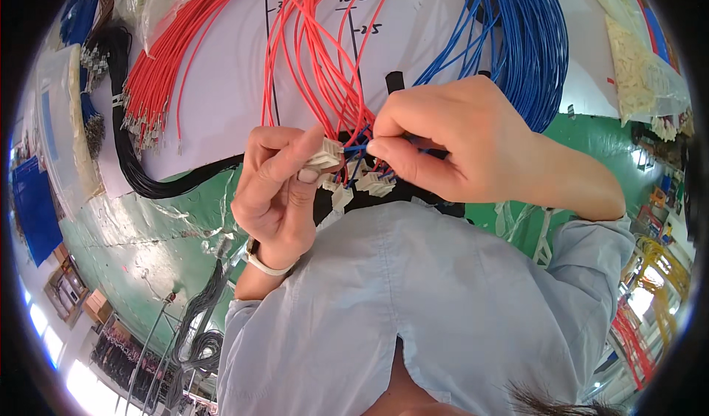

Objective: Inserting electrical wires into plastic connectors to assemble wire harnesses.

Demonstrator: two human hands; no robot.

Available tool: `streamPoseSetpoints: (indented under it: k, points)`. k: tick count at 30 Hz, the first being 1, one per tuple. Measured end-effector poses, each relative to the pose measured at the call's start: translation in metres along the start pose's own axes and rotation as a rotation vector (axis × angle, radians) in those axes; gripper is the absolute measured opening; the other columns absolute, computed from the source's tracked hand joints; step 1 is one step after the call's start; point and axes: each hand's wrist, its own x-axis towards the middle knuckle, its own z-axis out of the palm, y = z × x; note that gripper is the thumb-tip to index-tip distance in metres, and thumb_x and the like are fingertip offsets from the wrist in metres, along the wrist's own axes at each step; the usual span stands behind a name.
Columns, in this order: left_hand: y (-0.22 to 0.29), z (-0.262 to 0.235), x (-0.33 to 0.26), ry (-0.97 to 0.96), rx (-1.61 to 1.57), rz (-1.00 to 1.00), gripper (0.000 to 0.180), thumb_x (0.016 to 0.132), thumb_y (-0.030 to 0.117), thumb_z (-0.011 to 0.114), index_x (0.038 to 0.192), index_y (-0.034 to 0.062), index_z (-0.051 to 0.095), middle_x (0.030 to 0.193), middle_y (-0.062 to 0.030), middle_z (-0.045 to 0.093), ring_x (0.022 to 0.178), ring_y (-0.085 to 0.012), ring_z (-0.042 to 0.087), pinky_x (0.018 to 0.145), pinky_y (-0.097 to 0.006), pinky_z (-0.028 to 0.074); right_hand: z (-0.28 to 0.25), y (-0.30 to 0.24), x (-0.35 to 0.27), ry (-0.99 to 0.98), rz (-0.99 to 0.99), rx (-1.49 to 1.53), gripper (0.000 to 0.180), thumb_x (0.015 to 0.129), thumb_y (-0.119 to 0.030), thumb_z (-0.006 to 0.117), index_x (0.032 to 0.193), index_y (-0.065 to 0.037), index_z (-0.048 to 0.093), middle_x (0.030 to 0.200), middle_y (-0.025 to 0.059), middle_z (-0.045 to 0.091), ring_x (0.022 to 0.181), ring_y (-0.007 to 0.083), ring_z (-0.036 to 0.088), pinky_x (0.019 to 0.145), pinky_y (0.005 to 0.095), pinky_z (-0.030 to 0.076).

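Observation:
My left hand (279, 187) grips a white plastic connector (325, 156) between thumb and fingers. Just to its right, my right hand (450, 139) is closed in a pinch on a blue wire (357, 149) whose end meets the connector. Several more white connectors (375, 183) with red and blue wires hang just below, close to my shirt. Red wires (317, 62) run from the far side of the board down to these connectors. Where the blue wire goes past my right fingers is hidden by the hand.
A white board (221, 98) with black markings lies ahead. On it rest a red wire bundle (159, 84) with metal terminals at left and a blue wire bundle (528, 47) at right. Black cable (159, 187) curves along its left edge. Bags of pale parts (642, 69) sit far right.

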Motion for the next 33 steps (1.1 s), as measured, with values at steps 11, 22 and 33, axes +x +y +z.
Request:
streamPoseSetpoints:
  k: [11, 22, 33]
  points:
    - [0.007, 0.014, 0.003, 0.020, -0.103, -0.043, 0.036, 0.086, -0.014, 0.061, 0.120, -0.0016, 0.068, 0.099, -0.0111, 0.062, 0.084, -0.0156, 0.059, 0.075, -0.025, 0.049, 0.014, 0.013, -0.005, 0.068, -0.191, -0.178, 0.014, 0.088, -0.011, 0.066, 0.083, -0.007, 0.054, 0.065, 0.0054, 0.051, 0.053, 0.0252, 0.054, 0.044, 0.0365, 0.040]
    - [0.004, -0.060, 0.021, 0.486, 0.606, -0.021, 0.016, 0.090, 0.002, 0.061, 0.103, -0.0017, 0.070, 0.097, -0.0097, 0.063, 0.077, -0.0111, 0.055, 0.064, -0.024, 0.045, -0.021, 0.003, -0.028, -0.124, -0.155, -0.357, 0.031, 0.068, -0.017, 0.083, 0.089, -0.002, 0.066, 0.087, 0.0074, 0.058, 0.070, 0.0242, 0.054, 0.056, 0.0344, 0.045]
    - [0.009, -0.053, -0.034, 0.043, 0.304, -0.733, 0.023, 0.089, 0.003, 0.066, 0.111, -0.0002, 0.061, 0.088, -0.0046, 0.068, 0.070, -0.0080, 0.062, 0.061, -0.022, 0.050, 0.005, 0.010, -0.103, -0.151, -0.117, -0.589, 0.027, 0.073, -0.010, 0.064, 0.097, 0.001, 0.068, 0.108, 0.0121, 0.063, 0.077, 0.0187, 0.060, 0.061, 0.0261, 0.050]
